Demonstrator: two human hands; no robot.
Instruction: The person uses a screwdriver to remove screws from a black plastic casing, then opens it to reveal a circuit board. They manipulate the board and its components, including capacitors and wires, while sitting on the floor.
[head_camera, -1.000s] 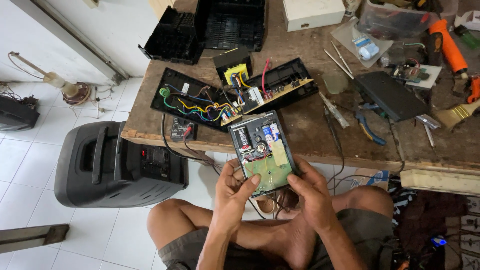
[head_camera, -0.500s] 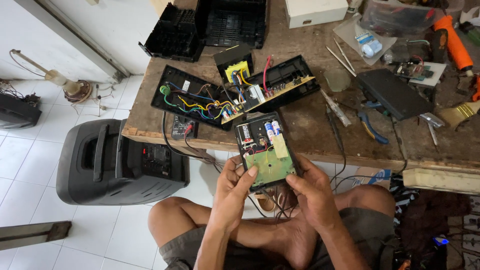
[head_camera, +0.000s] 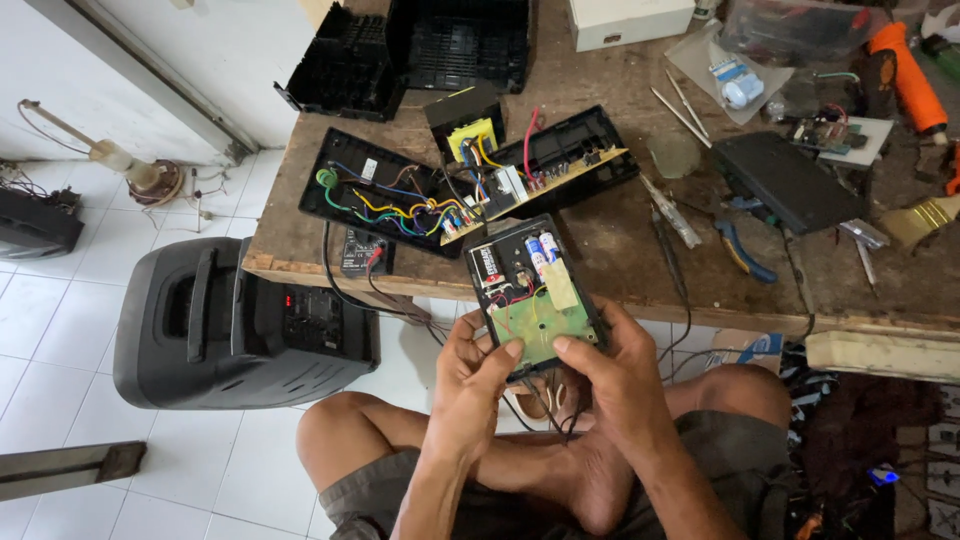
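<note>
Small open case (head_camera: 537, 296) w/ green board, prob. light, fragile. Left hand (head_camera: 470, 375) at 7, right hand (head_camera: 618, 372) at 5, fingers clamped on edges; thumbs on board.

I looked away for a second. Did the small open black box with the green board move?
Yes, slightly: the small open black box with the green board shifted down, away from the wooden workbench edge, toward the person.

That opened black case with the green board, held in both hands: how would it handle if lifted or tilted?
The opened case probably stays stiff; its black shell looks rigid. Likely fragile: the green circuit board and thin wires lie exposed. The battery near its far end may make it top-heavy, so both hands help.
</note>
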